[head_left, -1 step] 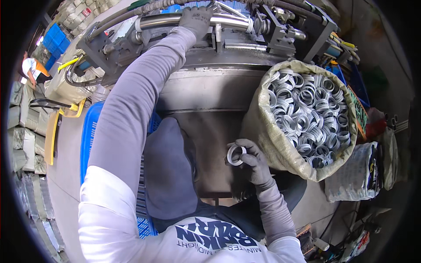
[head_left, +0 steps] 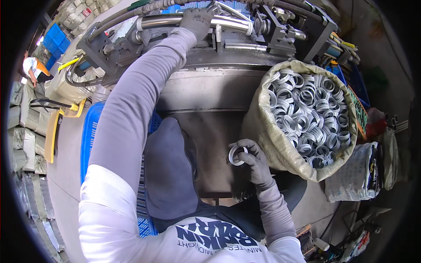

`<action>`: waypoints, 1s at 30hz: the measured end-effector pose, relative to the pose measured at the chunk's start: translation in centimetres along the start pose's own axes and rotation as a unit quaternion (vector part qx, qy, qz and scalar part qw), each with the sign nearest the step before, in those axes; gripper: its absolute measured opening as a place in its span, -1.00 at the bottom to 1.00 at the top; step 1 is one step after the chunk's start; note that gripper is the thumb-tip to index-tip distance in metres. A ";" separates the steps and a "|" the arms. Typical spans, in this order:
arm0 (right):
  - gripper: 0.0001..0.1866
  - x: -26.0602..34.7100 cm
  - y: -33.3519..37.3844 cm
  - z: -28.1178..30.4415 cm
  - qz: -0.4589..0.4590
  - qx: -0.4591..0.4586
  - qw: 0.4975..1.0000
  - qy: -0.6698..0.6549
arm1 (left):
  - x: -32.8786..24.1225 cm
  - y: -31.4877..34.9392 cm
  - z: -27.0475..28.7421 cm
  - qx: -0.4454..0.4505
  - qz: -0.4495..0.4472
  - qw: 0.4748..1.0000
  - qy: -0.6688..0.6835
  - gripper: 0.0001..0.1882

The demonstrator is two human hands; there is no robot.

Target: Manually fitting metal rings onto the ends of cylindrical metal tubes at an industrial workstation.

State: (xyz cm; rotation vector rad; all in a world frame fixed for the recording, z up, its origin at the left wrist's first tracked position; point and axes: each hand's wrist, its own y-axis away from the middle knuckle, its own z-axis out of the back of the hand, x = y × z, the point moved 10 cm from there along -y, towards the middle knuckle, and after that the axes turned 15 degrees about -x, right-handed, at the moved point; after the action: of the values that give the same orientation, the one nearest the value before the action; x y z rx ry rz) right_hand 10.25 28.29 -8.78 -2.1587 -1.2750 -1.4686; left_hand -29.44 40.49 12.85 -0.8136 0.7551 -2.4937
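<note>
Ring [head_left: 232,160] in R hand [head_left: 254,163], L hand [head_left: 196,23] on tube [head_left: 160,21]

R thumb + fingers pinch the ring, just L of the sack [head_left: 256,125]; best w/ a light rim hold, bore unblocked. L hand lies over the tube in the machine [head_left: 280,41]; fingertips hidden, can't tell how tight. Sleeve [head_left: 131,105] best clear of metalwork. Qty: 1 ring held; 1 sack, rings inside [head_left: 312,131] too many to count; 1 tube; 1 machine.

The tube [head_left: 161,21] is smooth, glossy metal.
</note>
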 end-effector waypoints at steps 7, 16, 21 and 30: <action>-0.59 -1.0 -0.2 0.8 -0.036 -0.047 0.997 0.056 | -0.9 0.6 -2.0 0.053 0.035 0.996 0.059 -0.31; -0.68 -2.3 -0.2 3.3 -0.036 -0.083 0.994 0.057 | -1.8 16.6 11.8 -0.214 -0.023 0.924 0.317 -0.42; -0.52 -1.9 0.3 0.1 -0.045 -0.062 0.992 0.100 | 10.3 44.8 10.7 -0.020 0.239 0.939 0.246 -0.48; -0.43 0.5 0.9 -3.7 0.234 0.038 0.803 0.547 | 12.9 88.5 6.7 0.539 0.289 0.789 0.061 -0.47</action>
State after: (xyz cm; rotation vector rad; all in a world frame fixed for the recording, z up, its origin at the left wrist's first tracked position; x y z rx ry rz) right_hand 8.65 25.77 -6.38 -1.0133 -0.3228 -1.8623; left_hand -16.46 -36.83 -30.75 0.0297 -0.4031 -1.9084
